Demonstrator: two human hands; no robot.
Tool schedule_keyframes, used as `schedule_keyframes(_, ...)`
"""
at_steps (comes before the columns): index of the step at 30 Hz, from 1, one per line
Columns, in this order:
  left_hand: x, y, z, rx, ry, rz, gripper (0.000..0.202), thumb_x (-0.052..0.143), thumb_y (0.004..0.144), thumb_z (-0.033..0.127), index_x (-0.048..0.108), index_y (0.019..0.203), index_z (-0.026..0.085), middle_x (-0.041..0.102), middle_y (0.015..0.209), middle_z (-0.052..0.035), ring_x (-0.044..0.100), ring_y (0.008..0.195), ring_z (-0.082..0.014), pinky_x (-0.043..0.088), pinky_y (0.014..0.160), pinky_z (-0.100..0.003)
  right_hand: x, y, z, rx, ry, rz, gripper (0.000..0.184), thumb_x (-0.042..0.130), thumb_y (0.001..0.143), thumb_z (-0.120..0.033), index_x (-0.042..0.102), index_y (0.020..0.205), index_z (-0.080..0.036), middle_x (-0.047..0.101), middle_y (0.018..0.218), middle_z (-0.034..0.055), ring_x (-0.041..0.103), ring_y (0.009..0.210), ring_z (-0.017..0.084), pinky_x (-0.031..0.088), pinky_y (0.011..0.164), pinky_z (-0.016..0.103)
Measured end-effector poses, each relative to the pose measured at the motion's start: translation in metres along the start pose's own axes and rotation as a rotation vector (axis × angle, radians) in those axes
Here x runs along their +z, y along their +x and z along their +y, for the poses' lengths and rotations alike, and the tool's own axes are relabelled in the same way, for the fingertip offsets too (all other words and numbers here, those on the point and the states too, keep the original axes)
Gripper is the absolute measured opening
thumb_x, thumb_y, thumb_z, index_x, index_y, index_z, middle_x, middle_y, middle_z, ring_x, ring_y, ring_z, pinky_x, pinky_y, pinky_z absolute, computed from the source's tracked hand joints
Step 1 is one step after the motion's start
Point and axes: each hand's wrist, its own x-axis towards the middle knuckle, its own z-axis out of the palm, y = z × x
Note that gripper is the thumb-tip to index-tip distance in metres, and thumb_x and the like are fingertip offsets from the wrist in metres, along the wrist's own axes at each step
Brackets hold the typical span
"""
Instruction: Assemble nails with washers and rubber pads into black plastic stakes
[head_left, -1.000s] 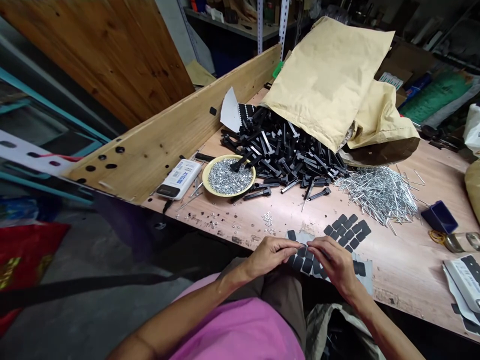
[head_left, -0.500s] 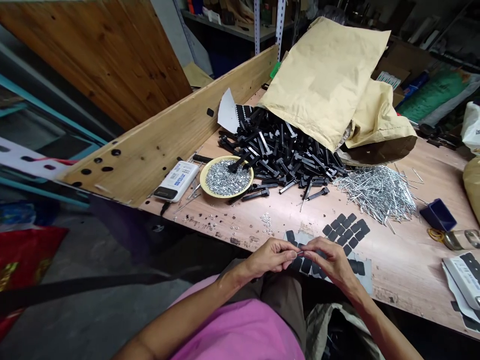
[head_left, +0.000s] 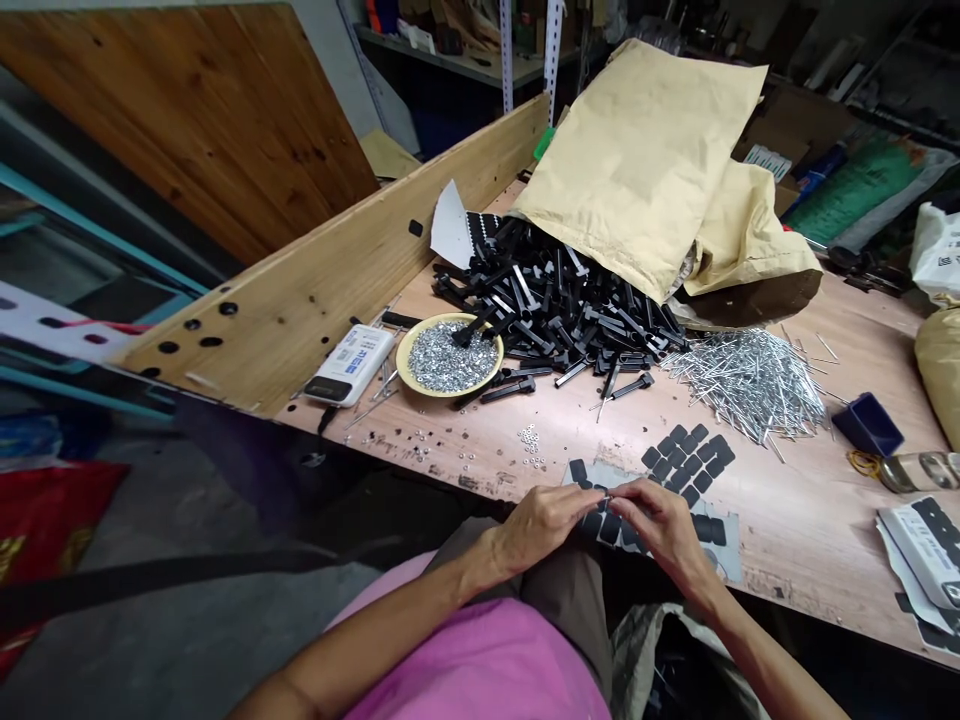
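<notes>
At the table's front edge, my left hand (head_left: 546,522) and my right hand (head_left: 660,515) meet fingertip to fingertip. Both are closed in a pinch; a tiny pale glint shows between them, too small to name. Just beneath lies a grey backing sheet (head_left: 726,562) bearing black rounded pads (head_left: 709,528). More black pads (head_left: 688,462) lie in rows on the bare tabletop beyond my right hand. Small rings (head_left: 529,440) are clustered past my left hand. A yellow bowl (head_left: 411,382) farther left is full of small shiny metal pieces (head_left: 450,358).
Black plastic parts (head_left: 570,310) spill from a large paper sack (head_left: 637,150). Thin metal pins (head_left: 750,385) are heaped at right, near a dark blue box (head_left: 868,425) and a glass jar (head_left: 915,470). A white power bank (head_left: 351,365) lies beside the wooden side board (head_left: 330,270).
My left hand has turned, its fingers now pointing straighter toward the right fingertips. Both hands remain together over the sheet. The whole view has shifted slightly.
</notes>
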Motion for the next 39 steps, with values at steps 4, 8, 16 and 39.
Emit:
schedule_keyframes(4,-0.003,0.005,0.002,-0.271,-0.42,-0.174,0.044,0.055,0.08,0.051,0.07,0.093,0.012,0.055,0.053,0.0007,0.043,0.042,-0.0068,0.036,0.043,-0.02,-0.004,-0.001,-0.004,-0.199,0.045,0.052,0.018,0.048,0.092,-0.029,0.065,0.09,-0.022,0.069,0.078,0.0037,0.066,0.072,0.015,0.055,0.065,0.026)
schedule_keyframes(8,-0.006,0.009,0.003,-0.405,-0.635,-0.25,0.059,0.063,0.068,0.06,0.068,0.095,0.008,0.045,0.047,0.0066,0.028,0.036,-0.0018,0.022,0.037,-0.017,-0.005,0.0,-0.006,-0.258,0.08,0.053,0.016,0.049,0.092,-0.027,0.064,0.091,-0.022,0.069,0.077,0.0031,0.065,0.071,0.013,0.054,0.063,0.023)
schedule_keyframes(16,-0.009,0.012,0.005,-0.191,-0.261,-0.163,0.032,0.056,0.081,0.038,0.073,0.092,0.012,0.056,0.05,0.0012,0.043,0.045,-0.007,0.037,0.048,-0.02,-0.001,-0.001,0.001,-0.225,0.004,0.028,0.021,0.044,0.094,-0.031,0.063,0.091,-0.021,0.068,0.076,0.0033,0.065,0.069,0.013,0.054,0.061,0.023)
schedule_keyframes(39,-0.008,0.022,0.003,-0.151,-0.151,-0.184,0.025,0.054,0.083,0.027,0.072,0.089,0.011,0.055,0.049,0.0027,0.047,0.046,-0.0075,0.039,0.05,-0.018,-0.006,-0.004,0.0,-0.285,-0.082,-0.021,0.018,0.04,0.095,-0.019,0.054,0.105,-0.019,0.063,0.089,0.0064,0.06,0.08,0.014,0.051,0.067,0.024)
